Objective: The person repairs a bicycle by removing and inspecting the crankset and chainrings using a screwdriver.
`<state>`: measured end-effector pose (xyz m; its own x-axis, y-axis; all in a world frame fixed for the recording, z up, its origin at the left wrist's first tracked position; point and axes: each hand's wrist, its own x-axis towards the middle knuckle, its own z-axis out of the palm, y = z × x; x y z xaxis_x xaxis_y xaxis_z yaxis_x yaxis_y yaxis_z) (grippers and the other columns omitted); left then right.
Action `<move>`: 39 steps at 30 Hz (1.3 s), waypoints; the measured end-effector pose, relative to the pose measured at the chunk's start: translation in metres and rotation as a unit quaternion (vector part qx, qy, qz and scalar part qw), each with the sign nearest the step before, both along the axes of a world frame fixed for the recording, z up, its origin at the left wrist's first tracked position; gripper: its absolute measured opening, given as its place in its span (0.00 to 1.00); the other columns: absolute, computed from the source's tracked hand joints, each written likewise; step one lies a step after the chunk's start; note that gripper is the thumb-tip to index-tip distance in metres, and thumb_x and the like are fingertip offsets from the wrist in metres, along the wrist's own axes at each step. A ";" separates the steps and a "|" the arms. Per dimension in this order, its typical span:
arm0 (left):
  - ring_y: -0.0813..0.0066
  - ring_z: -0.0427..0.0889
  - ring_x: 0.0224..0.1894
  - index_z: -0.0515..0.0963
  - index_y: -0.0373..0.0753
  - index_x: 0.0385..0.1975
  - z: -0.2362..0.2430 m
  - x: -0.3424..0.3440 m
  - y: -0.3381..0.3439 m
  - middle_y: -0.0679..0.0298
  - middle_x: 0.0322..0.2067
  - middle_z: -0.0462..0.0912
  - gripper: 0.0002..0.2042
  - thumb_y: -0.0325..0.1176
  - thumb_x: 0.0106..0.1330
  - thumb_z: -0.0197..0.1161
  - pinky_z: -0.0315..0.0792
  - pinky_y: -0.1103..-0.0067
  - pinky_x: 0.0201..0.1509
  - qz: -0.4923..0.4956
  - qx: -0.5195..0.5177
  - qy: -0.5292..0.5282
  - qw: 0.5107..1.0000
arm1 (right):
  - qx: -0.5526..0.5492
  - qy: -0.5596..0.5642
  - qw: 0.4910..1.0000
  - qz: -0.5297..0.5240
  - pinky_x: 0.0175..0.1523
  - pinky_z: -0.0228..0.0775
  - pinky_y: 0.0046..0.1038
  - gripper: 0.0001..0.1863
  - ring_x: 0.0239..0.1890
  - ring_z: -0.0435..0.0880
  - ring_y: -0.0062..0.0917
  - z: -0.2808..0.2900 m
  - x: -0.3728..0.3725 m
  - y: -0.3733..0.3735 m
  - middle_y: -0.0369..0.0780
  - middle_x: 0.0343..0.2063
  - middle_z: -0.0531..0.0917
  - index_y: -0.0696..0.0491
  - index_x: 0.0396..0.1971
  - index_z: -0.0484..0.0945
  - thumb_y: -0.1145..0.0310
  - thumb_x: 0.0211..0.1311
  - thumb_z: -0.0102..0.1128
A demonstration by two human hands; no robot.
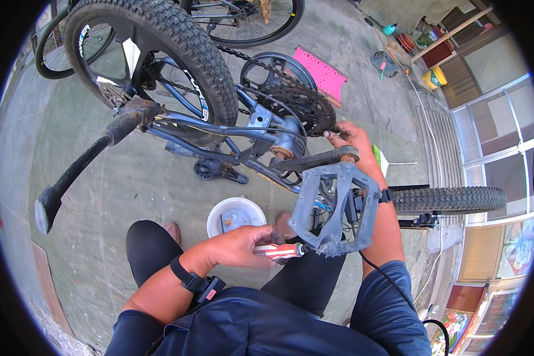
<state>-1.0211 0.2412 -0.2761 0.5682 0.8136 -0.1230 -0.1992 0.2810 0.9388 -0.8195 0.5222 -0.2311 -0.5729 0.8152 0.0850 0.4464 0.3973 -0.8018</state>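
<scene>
My left hand (255,243) grips a red and white tool handle (282,251), likely a screwdriver, just below the large grey pedal (311,202); the pedal partly hides the tool's tip. Above, my right hand (344,139) has its fingers on the toothed edge of the black chainring (302,108), its forearm passing behind the pedal. A crank arm (314,159) links the pedal to the blue bike frame (261,118), which lies tipped over with its chain and knobby rear tyre (219,83) at the upper left. A white bucket (252,207) with small items sits below.
Another bicycle (249,29) is at the top. A pink item (320,71) lies behind the chainring. The front tyre (457,199) extends right, toward glazed doors (504,118). A yellow bucket (435,77) stands upper right; a hose (424,101) runs along the ground.
</scene>
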 end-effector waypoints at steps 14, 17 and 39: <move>0.76 0.78 0.49 0.72 0.34 0.48 -0.007 0.003 -0.003 0.60 0.45 0.81 0.21 0.30 0.56 0.69 0.70 0.76 0.55 0.021 0.000 -0.026 0.999 | -0.034 -0.042 0.998 0.019 0.28 0.67 0.21 0.12 0.22 0.74 0.16 0.018 0.003 0.002 0.36 0.32 0.78 0.60 0.37 0.81 0.68 0.57 0.67; 0.75 0.79 0.49 0.72 0.34 0.48 -0.008 0.003 -0.005 0.59 0.45 0.81 0.21 0.30 0.56 0.69 0.71 0.76 0.55 0.021 0.020 -0.018 0.999 | 0.012 -0.066 0.998 0.010 0.31 0.68 0.21 0.14 0.24 0.74 0.16 0.025 0.009 0.001 0.36 0.33 0.79 0.59 0.41 0.81 0.68 0.57 0.66; 0.78 0.77 0.44 0.67 0.33 0.49 -0.018 -0.017 -0.099 0.60 0.42 0.80 0.21 0.26 0.57 0.67 0.71 0.78 0.48 0.050 0.096 -0.084 0.990 | 0.261 -0.212 0.921 0.198 0.68 0.54 0.44 0.32 0.59 0.71 0.44 0.189 -0.079 -0.195 0.49 0.47 0.79 0.60 0.47 0.77 0.47 0.50 0.63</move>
<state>-1.0385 0.1422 -0.2937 0.4821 0.8664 0.1297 -0.3757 0.0708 0.9240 -0.8981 0.3271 -0.0420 -0.8881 0.4473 0.1054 0.4132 0.8777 -0.2427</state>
